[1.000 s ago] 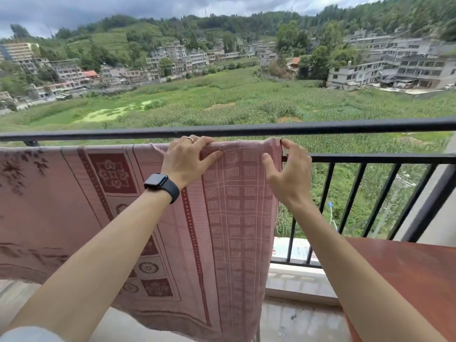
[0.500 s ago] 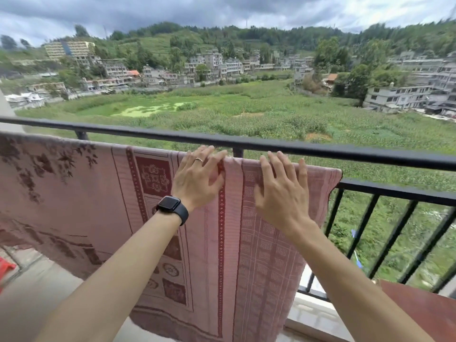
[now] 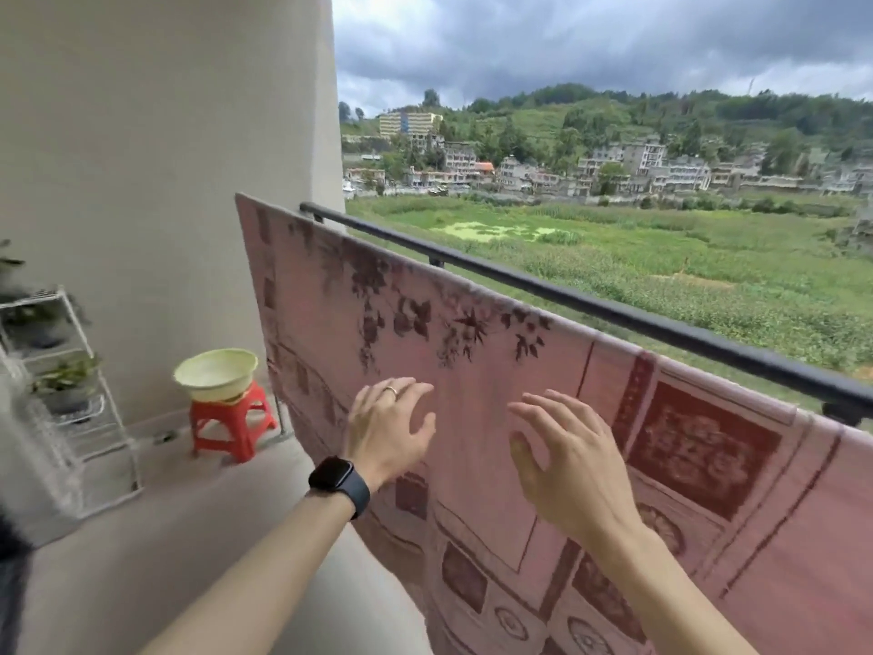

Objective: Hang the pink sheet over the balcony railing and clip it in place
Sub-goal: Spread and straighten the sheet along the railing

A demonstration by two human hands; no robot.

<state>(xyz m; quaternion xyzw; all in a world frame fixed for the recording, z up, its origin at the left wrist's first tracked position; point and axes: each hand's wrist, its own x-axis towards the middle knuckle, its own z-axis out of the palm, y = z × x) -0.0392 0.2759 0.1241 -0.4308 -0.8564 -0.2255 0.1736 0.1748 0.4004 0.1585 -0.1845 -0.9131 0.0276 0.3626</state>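
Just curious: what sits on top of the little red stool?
A pale basin rests on the red stool. The basin covers the seat, and its own rim hides its bottom.

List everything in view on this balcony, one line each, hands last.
pink sheet: one, pink with dark red pattern, draped along the railing
railing: one, black, balcony edge
basin: one, pale yellow, on the stool
stool: one, red, floor by the wall
wire rack: one, white, far left, holding potted plants
wall: one, beige, left
watch: one, black, left wrist
left hand: one, open, before the sheet
right hand: one, open, before the sheet
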